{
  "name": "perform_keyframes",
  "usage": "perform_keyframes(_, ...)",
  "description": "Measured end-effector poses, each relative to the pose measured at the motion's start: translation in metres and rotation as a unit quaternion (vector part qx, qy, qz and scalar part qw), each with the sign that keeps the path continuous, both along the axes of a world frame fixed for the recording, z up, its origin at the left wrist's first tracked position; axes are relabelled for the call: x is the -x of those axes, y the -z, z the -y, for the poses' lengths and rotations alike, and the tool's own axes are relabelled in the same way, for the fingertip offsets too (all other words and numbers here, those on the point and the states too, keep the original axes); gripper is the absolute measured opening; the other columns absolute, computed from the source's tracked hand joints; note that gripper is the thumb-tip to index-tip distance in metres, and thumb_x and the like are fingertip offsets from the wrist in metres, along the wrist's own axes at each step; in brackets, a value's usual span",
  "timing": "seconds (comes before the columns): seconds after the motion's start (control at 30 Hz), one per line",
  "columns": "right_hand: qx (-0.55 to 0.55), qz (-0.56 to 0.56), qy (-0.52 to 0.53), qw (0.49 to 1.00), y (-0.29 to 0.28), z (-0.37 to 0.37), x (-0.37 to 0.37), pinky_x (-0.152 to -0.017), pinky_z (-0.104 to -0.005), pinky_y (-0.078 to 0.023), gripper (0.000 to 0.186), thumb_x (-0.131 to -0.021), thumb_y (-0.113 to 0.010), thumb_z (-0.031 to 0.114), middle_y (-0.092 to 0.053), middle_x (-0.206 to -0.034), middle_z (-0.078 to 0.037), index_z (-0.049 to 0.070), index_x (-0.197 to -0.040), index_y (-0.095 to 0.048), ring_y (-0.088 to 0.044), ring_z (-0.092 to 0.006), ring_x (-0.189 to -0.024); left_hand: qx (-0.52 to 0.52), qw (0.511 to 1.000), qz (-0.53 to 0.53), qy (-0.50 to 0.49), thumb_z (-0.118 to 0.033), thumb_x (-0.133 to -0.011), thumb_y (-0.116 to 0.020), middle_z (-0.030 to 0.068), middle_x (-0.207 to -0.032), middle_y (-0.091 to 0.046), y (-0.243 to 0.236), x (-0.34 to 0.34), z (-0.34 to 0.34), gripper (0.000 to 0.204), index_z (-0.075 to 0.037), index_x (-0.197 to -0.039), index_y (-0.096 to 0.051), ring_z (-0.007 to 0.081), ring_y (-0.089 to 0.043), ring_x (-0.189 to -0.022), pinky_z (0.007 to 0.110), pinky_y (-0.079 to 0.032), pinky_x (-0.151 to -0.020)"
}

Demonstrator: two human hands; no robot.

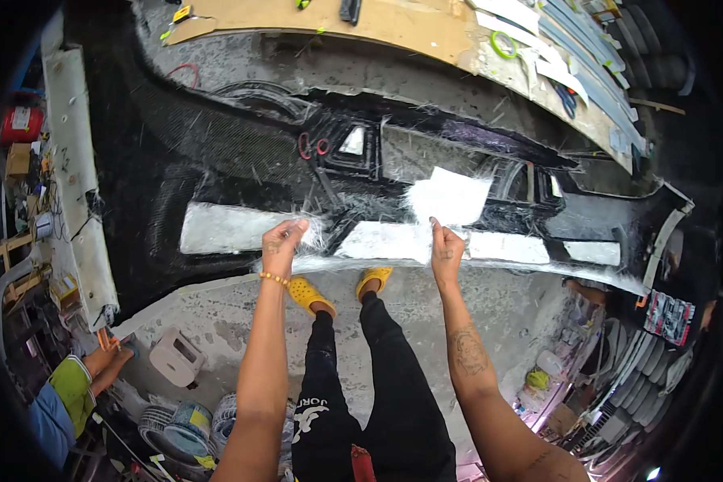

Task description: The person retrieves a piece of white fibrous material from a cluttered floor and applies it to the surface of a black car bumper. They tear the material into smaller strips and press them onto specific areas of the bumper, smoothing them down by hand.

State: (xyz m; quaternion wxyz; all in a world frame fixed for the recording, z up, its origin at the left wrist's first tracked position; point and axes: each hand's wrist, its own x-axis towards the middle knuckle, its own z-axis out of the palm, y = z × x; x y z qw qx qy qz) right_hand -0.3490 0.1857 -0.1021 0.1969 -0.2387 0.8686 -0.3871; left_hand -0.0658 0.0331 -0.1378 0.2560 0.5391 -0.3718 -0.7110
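My right hand (447,252) pinches the lower edge of a white sheet of fibreglass mat (458,197) with frayed, hairy edges. To its left, my left hand (279,247) is closed in a pinch on a tuft of loose white glass fibres (313,233). Both hands are above the near side of a long black moulded panel (241,173). Along this side lie flat white patches, one a long patch (225,227) beside my left hand, another a white patch (386,239) between the hands. Red-handled scissors (313,146) rest on the panel beyond my hands.
Behind the panel is a cardboard-topped table (377,20) with white strips, a green tape roll (504,44) and dark-handled scissors (566,98). At lower left are another person's hands (104,359), a plastic stool (177,357) and buckets (189,426). A tool set (668,317) lies right.
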Motion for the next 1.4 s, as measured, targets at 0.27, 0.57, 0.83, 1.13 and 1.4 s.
perform_keyframes(0.27,-0.010,0.032,-0.117,0.993,-0.015,0.002,0.024,-0.043,-0.0354,-0.028,0.053,-0.092,-0.069,0.027,-0.030,-0.047,-0.009,-0.002,-0.054,-0.047,-0.025,-0.0119,-0.048,0.026,0.974,-0.049,0.218,-0.013,-0.084,-0.075,0.0029,-0.088,-0.073,-0.040,0.150,-0.055,0.015,-0.003,-0.095,-0.074,0.0127,-0.065,-0.082,0.027,-0.051,-0.079)
perform_keyframes(0.57,0.044,0.011,-0.006,0.999,-0.004,0.031,0.100,-0.043,-0.0359,-0.028,0.054,-0.093,-0.067,0.027,-0.030,-0.047,-0.008,-0.003,-0.054,-0.044,-0.026,-0.0112,-0.048,0.070,0.984,0.013,-0.164,-0.011,-0.084,-0.075,0.0032,-0.087,-0.071,0.016,0.174,-0.045,0.011,-0.002,-0.090,-0.072,0.0097,-0.063,-0.081,0.026,-0.051,-0.078)
perform_keyframes(0.83,0.023,0.017,-0.073,0.997,-0.003,0.017,0.130,-0.043,-0.0347,-0.025,0.057,-0.092,-0.069,0.029,-0.030,-0.046,-0.004,-0.001,-0.051,-0.042,-0.025,-0.0097,-0.048,-0.057,0.976,-0.156,0.141,-0.008,-0.084,-0.076,-0.0010,-0.097,-0.068,-0.027,0.224,-0.050,0.044,-0.002,-0.125,-0.062,0.0078,-0.059,-0.084,0.024,-0.047,-0.080)
perform_keyframes(1.13,0.018,0.023,-0.114,0.993,0.045,0.032,0.095,-0.044,-0.0383,-0.030,0.054,-0.092,-0.069,0.029,-0.034,-0.045,-0.011,-0.004,-0.054,-0.047,-0.027,-0.0146,-0.047,0.166,0.965,0.182,0.087,-0.016,-0.083,-0.076,0.0047,-0.083,-0.070,0.014,0.183,-0.075,0.017,0.001,-0.088,-0.073,0.0110,-0.060,-0.077,0.027,-0.048,-0.072)
perform_keyframes(1.4,-0.209,-0.119,-0.164,0.957,0.126,-0.035,0.166,-0.075,-0.0476,-0.048,0.061,-0.096,-0.051,0.052,-0.064,-0.078,-0.025,-0.005,-0.078,-0.067,-0.062,-0.0362,-0.075,-0.034,0.983,0.156,-0.090,-0.019,-0.086,-0.076,-0.0002,-0.090,-0.063,0.011,0.028,-0.074,0.022,-0.002,-0.096,-0.067,0.0081,-0.054,-0.081,0.024,-0.044,-0.074)
